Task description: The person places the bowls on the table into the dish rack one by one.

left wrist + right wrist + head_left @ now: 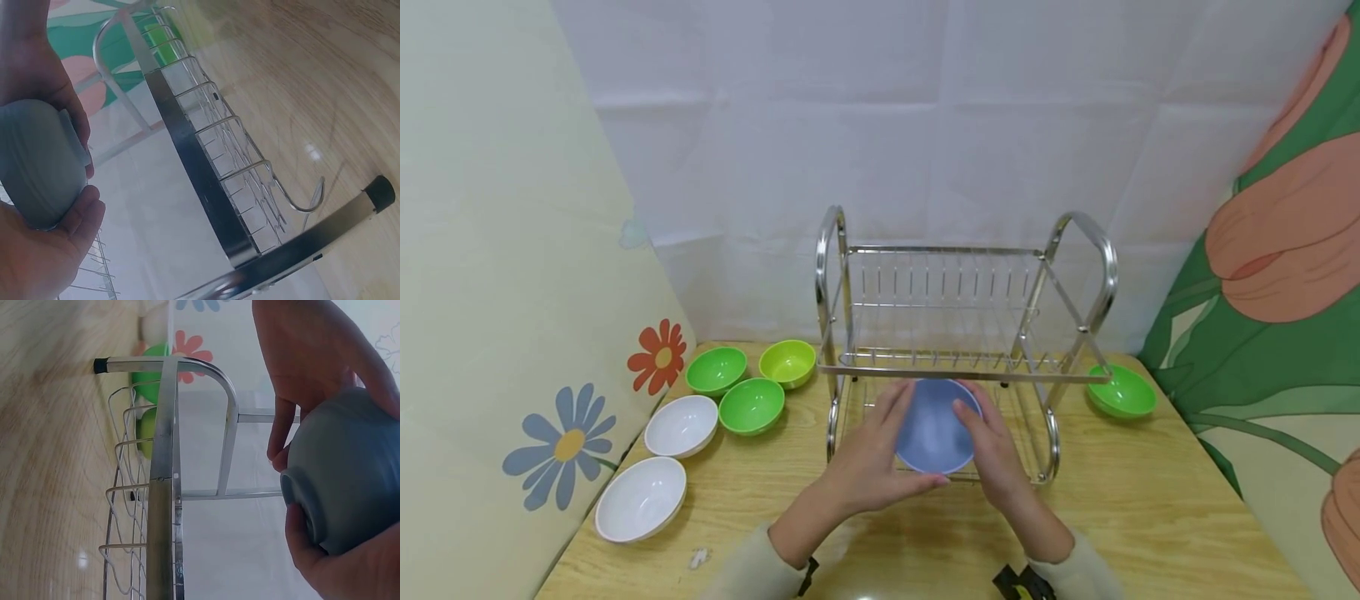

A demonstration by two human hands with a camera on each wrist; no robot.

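Observation:
A blue bowl point(936, 427) is held between both hands in front of the lower tier of a metal dish rack point(958, 375). My left hand point(874, 458) grips the bowl's left side, its thumb along the near rim. On the opposite side my right hand point(1000, 454) holds it, thumb over the rim. Both wrist views show the bowl's outside and its foot ring, with fingers curled round underneath: the bowl point(40, 164) in the left wrist view, the bowl point(350, 469) in the right. Its base stays off the table in both.
Left of the rack stand two green bowls point(752, 407), a yellow-green bowl point(787, 363) and two white bowls point(642, 500). Another green bowl point(1122, 392) sits at the rack's right. A white sheet point(880, 150) hangs behind, with flowered panels on both sides.

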